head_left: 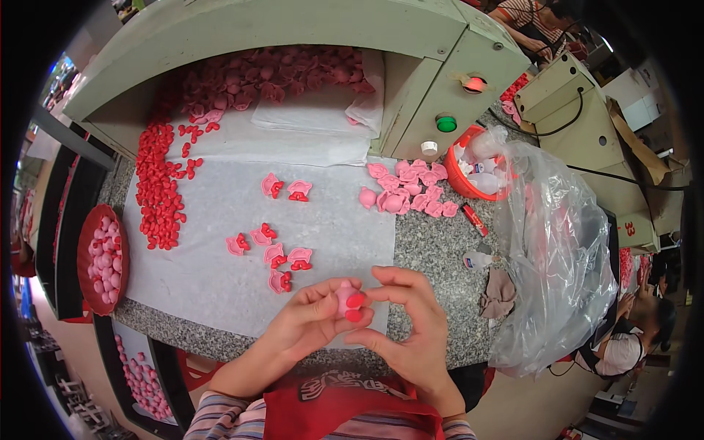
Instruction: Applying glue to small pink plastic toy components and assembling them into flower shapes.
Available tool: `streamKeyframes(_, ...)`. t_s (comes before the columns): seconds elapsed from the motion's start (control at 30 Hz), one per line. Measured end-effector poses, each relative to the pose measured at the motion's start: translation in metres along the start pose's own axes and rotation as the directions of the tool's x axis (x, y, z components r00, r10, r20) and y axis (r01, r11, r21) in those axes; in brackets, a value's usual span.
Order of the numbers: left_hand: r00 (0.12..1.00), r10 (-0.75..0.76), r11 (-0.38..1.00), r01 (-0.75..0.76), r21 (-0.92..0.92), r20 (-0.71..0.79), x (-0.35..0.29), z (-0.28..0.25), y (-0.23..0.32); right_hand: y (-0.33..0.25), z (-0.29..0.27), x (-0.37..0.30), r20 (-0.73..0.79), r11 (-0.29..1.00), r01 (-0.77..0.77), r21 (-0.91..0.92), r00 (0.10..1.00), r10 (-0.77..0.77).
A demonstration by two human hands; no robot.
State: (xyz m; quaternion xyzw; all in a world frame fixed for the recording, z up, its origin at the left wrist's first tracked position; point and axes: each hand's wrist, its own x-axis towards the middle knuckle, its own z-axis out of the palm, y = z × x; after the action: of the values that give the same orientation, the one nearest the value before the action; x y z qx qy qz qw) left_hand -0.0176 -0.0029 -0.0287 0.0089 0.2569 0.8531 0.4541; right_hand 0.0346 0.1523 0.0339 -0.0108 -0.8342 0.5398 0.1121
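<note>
Pink figurine [343,293]: red feet [353,316]; over bench [440,257] edge, view's 6 o'clock.
Left hand [315,315]: grip clamped on figurine.
Right hand [411,323]: grip apart, fingertips at feet, contact unclear.
From figurine: red pieces [159,209], 10 o'clock; pink pieces [396,203], 1 o'clock; red basket [83,257], 9 o'clock.

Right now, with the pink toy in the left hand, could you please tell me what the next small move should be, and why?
Perhaps press the upper red piece gently with the right hand, since the left hand holds the pink toy and the right hand's fingers sit close beside that piece.
</note>
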Motion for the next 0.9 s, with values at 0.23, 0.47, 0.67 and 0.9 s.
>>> streamKeyframes(0.23, 0.981, -0.193, 0.935, 0.178, -0.308, -0.018, 0.003, 0.005, -0.016, 0.007, 0.018, -0.014, -0.197, 0.967, 0.028, -0.255, 0.977, -0.08)
streamKeyframes(0.47, 0.986, -0.152, 0.906, 0.166, -0.39, 0.066, 0.004, 0.011, -0.023, 0.008, 0.025, -0.014, -0.273, 0.952, 0.034, -0.305, 0.954, -0.122)
streamKeyframes(0.67, 0.984, -0.126, 0.876, 0.17, -0.452, 0.126, 0.005, 0.012, -0.023, 0.007, 0.027, -0.013, -0.269, 0.909, 0.051, -0.414, 0.947, -0.176)
streamKeyframes(0.9, 0.983, -0.085, 0.954, 0.127, -0.271, 0.164, 0.007, -0.002, -0.014, 0.004, 0.022, -0.01, -0.192, 0.966, 0.072, -0.248, 0.974, -0.122)
